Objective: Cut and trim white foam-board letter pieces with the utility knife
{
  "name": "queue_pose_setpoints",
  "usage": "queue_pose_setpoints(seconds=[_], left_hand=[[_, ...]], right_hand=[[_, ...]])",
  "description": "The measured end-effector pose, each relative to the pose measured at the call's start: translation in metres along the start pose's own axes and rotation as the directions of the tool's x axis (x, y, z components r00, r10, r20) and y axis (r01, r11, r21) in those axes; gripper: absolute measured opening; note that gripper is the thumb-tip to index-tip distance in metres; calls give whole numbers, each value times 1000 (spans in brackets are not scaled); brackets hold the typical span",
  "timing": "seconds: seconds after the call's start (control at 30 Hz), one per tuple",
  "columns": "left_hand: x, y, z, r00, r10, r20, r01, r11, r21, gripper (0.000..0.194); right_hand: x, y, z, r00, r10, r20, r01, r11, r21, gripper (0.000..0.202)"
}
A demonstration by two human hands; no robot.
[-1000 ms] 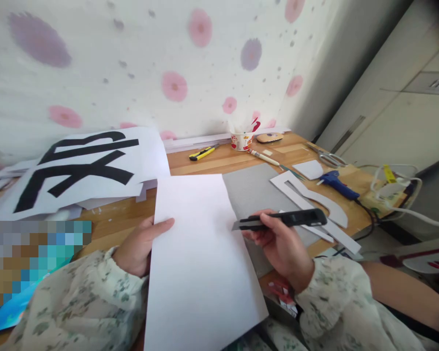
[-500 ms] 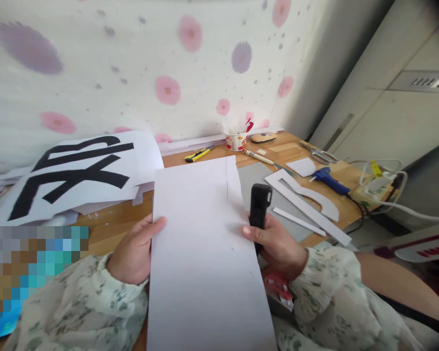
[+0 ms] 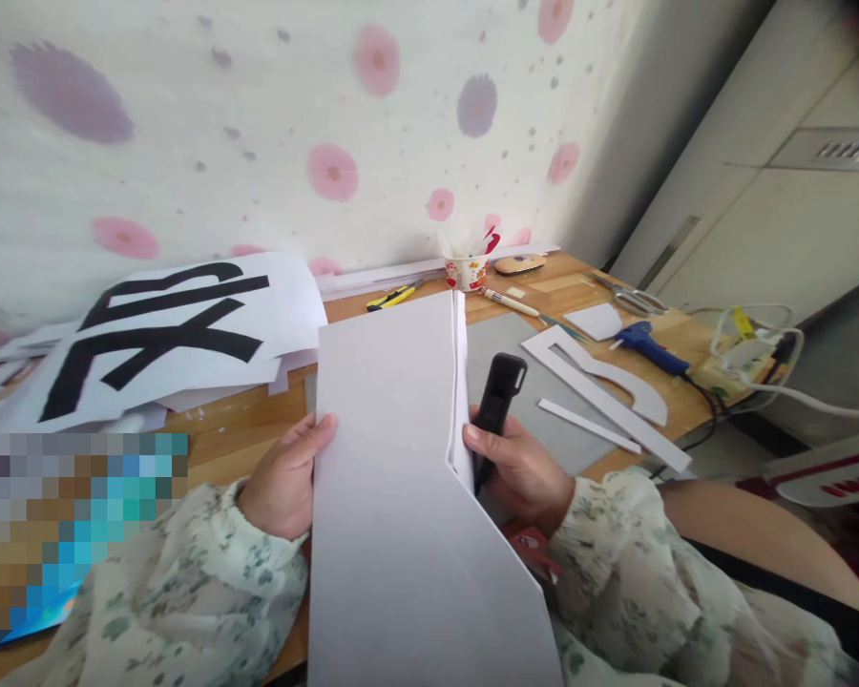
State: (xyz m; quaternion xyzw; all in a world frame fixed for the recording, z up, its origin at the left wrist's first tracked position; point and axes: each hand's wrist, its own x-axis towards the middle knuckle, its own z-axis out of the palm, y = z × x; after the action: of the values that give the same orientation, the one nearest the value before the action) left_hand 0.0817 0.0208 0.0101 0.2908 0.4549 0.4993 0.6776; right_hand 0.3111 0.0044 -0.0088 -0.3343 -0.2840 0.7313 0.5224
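A large white foam board (image 3: 393,496) stands upright in front of me, its lower end out of frame. My left hand (image 3: 286,477) is closed on its left edge, thumb on the front face. Along a cut line at the upper right, a narrow strip (image 3: 459,382) is bent back from the board. My right hand (image 3: 519,463) pinches this strip with the thumb. The same hand also holds a long black tool (image 3: 499,391) with a slot at its end; its lower part is hidden by the fingers, so its kind is unclear.
Cut white letter pieces (image 3: 608,391) lie on a grey mat (image 3: 491,339) at right, near a blue glue gun (image 3: 651,348), scissors (image 3: 634,296) and a power strip (image 3: 744,367). Behind are a yellow cutter (image 3: 393,297) and a paper cup (image 3: 465,274). Printed sheets (image 3: 286,286) lie left.
The strip at the board's upper right has bent back, and a gap has opened along the cut. My right hand has moved left, and the black tool has tilted.
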Motion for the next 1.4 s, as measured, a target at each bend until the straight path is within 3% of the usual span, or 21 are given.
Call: queue_pose_setpoints(seconds=[0.2, 0.37, 0.57, 0.73, 0.83, 0.9, 0.97, 1.03, 1.1, 1.2, 1.3, 1.4], left_hand=[[-3, -1, 0, 996, -27, 82, 28, 999, -17, 35], [-5, -2, -5, 981, -102, 166, 107, 994, -23, 42], [-7, -1, -1, 991, -75, 115, 82, 995, -51, 47], [-8, -2, -5, 994, -77, 81, 81, 995, -52, 33], [-6, -1, -12, 989, -120, 92, 122, 992, -18, 33], [-5, 0, -15, 987, -128, 99, 131, 991, -23, 34], [-4, 1, -14, 989, -119, 85, 123, 992, -43, 35], [-4, 3, -11, 993, -100, 64, 103, 994, -45, 35], [-3, 5, -8, 996, -73, 46, 75, 997, -29, 33], [-1, 3, -7, 997, -34, 68, 36, 999, -24, 35], [1, -4, -9, 995, -28, 98, 30, 999, -19, 39], [-2, -10, -5, 994, -37, 106, 34, 999, 28, 44]], right_hand=[[2, 6, 9, 998, 28, 58, -29, 999, 21, 30], [3, 2, 12, 999, 10, -38, -9, 999, 35, 35], [-5, -2, 13, 972, -108, -208, 118, 992, 39, 37], [-6, -11, 11, 943, -166, -288, 197, 977, 79, 39], [7, -27, 2, 930, -216, -297, 207, 976, -61, 36], [15, -42, -6, 887, -351, -300, 269, 921, -283, 33], [20, -56, -13, 836, -442, -325, 327, 877, -353, 30], [18, -68, -18, 722, -622, -303, 410, 738, -536, 27], [12, -75, -19, 692, -662, -286, 421, 693, -585, 30], [2, -73, -13, 794, -540, -281, 413, 817, -402, 27], [-5, -57, 0, 909, -393, -135, 372, 915, -158, 27], [-5, -37, 17, 948, -318, 10, 317, 948, 14, 24]])
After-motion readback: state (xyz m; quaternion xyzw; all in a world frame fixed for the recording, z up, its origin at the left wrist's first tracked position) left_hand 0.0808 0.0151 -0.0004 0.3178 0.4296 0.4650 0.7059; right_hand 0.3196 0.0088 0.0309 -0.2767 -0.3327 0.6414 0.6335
